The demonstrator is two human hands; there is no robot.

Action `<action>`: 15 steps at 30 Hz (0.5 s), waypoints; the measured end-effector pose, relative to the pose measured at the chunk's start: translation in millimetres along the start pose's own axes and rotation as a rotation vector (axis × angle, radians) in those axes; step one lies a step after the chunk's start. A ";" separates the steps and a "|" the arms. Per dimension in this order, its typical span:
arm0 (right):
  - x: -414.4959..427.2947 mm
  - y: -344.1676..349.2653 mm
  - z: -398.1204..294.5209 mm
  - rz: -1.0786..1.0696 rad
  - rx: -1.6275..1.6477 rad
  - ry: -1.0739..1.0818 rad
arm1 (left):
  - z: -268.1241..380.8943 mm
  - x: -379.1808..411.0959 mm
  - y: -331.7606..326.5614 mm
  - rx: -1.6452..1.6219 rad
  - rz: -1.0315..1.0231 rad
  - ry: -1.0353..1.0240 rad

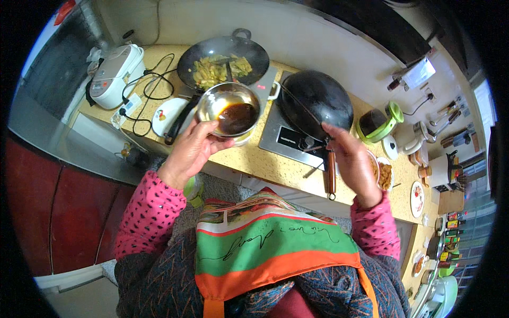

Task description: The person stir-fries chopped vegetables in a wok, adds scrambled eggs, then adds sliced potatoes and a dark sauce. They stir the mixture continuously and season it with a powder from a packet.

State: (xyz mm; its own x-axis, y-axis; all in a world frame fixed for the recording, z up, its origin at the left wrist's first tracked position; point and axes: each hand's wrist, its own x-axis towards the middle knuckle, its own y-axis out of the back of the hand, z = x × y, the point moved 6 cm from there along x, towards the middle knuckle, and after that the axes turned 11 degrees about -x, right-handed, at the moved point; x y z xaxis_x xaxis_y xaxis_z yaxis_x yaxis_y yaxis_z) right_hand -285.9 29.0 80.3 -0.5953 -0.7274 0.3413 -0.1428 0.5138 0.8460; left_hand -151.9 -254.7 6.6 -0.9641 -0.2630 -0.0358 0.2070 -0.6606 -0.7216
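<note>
My left hand (195,149) grips a stainless steel bowl (206,103) by its rim and side; dark brown liquid lies in it. Beyond the bowl, a black wok (185,65) holds chopped, cooked greenish-yellow food (212,71) with a utensil in it. At the right, my right hand (350,155), slightly blurred, hovers by the front of a second black wok (318,99) on an induction cooker (270,131). Its thumb and fingers are close together near that wok's wooden handle (331,171); whether they pinch a thin thing is unclear.
A white rice cooker (115,75), black cords and a power strip (129,107) are at the left. A white plate (159,125) lies beside a black handle (181,121). Right of the cooker are a green-handled pot (372,127), a white lid (389,147), food dishes (385,175) and several bottles (453,232).
</note>
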 end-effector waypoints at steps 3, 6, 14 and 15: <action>-12.1 -103.2 56.7 -0.068 -0.420 -0.046 | 42.3 -5.6 33.4 0.026 0.040 -0.061; 1.2 -173.4 70.9 -0.225 -0.541 -0.220 | 81.6 -7.6 73.5 0.043 0.055 -0.084; 122.9 -165.4 -18.3 0.015 0.038 -0.223 | 135.4 5.0 143.4 0.023 0.174 -0.190; 142.9 -179.4 -38.3 -0.095 0.211 -0.296 | 137.6 10.4 148.7 0.015 0.170 -0.187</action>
State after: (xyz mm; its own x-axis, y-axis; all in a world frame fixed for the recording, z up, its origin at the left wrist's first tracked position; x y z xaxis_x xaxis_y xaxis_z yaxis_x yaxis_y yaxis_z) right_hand -315.0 -184.6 -7.0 -0.7698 -0.6294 0.1060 -0.3501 0.5552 0.7544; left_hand -108.3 -452.5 -5.9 -0.8681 -0.4956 -0.0263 0.3674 -0.6061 -0.7055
